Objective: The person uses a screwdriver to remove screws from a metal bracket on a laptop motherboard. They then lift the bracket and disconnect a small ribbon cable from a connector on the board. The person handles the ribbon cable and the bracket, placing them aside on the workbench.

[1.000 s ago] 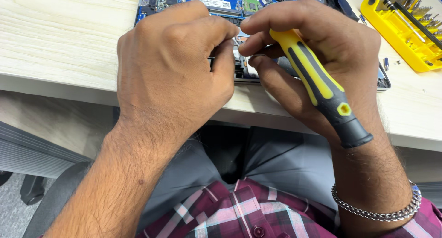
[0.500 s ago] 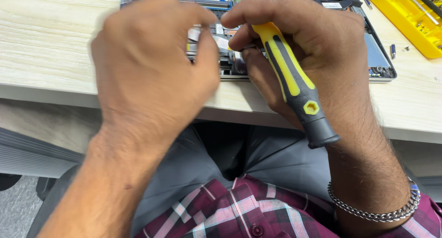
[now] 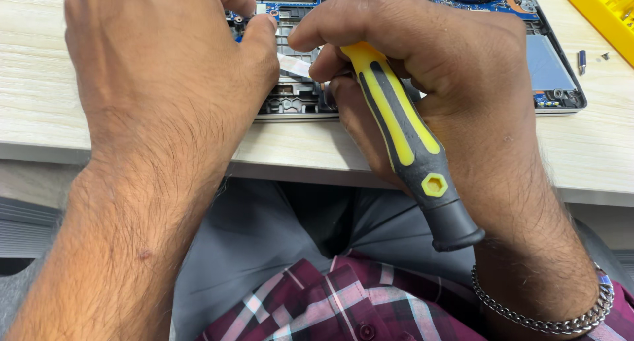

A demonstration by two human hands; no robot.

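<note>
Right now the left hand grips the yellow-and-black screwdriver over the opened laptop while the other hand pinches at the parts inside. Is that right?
Not quite: the head view shows the right hand gripping the yellow-and-black screwdriver, not the left. The left hand is the one with its fingertips at the parts inside the opened laptop. The rest stands.
</note>
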